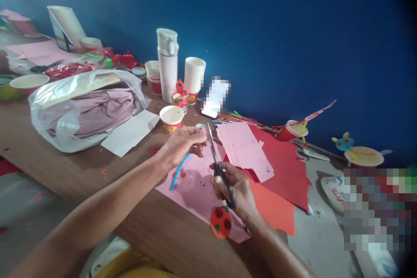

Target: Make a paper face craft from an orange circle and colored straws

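Note:
My right hand grips black-handled scissors, blades pointing up toward my left hand. The left hand pinches a small pale paper piece at the blade tips, and a thin blue strip curves down from it. Both hands hover over a pink paper sheet on the wooden table. A round orange paper face with red dots and green triangles lies by my right wrist.
Red and orange sheets and a pink sheet lie to the right. A paper cup, a white flask, stacked cups and a plastic bag of cloth stand behind and left. Paper-cup crafts sit at the far right.

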The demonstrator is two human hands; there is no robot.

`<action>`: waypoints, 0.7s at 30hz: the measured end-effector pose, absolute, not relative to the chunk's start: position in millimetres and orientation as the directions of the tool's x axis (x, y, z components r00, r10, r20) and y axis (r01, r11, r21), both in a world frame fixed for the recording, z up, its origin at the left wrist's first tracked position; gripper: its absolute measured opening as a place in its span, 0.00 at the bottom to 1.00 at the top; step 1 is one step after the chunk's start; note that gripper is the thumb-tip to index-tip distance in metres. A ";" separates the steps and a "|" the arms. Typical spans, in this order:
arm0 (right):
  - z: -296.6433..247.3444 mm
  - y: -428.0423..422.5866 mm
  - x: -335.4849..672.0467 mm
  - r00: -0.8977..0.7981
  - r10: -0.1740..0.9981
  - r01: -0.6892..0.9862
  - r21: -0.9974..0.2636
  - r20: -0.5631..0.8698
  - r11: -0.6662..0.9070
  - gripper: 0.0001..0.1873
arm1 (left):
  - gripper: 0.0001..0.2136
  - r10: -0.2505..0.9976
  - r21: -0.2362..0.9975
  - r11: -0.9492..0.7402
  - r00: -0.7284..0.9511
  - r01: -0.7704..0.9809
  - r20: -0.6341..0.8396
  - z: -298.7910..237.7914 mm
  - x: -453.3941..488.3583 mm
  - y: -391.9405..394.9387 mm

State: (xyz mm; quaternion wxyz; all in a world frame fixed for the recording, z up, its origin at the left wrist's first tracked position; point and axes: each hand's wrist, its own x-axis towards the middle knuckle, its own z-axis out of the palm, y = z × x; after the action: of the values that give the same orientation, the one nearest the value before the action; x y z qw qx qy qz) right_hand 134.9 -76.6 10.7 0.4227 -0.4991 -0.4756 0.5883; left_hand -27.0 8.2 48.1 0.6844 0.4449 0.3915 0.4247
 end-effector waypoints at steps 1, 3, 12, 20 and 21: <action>10.9 -76.6 134.8 -0.142 0.972 -0.026 -0.981 -0.188 -0.194 0.18 | 0.05 0.929 0.941 0.245 0.333 -0.233 -0.159 48.1 -27.1 8.2; 11.3 -76.9 134.8 -0.142 0.971 -0.033 -0.979 -0.194 -0.201 0.18 | 0.05 0.928 0.941 0.247 0.336 -0.233 -0.160 48.0 -27.2 8.4; 9.9 -77.4 134.8 -0.137 0.971 -0.030 -0.979 -0.196 -0.202 0.17 | 0.05 0.929 0.939 0.249 0.333 -0.238 -0.162 47.5 -27.3 9.0; 8.6 -78.0 134.5 -0.129 0.969 -0.023 -0.976 -0.211 -0.216 0.17 | 0.05 0.928 0.945 0.247 0.333 -0.214 -0.167 48.5 -26.9 8.8; 8.0 -77.8 134.7 -0.129 0.970 -0.024 -0.977 -0.207 -0.211 0.17 | 0.04 0.927 0.945 0.248 0.335 -0.211 -0.168 48.6 -27.1 9.0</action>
State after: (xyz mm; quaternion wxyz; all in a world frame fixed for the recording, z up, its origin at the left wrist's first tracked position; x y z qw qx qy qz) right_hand 134.7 -77.8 8.0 0.4213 -0.5079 -0.4657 0.5896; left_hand -27.1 9.0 48.6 0.6823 0.4496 0.3982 0.4169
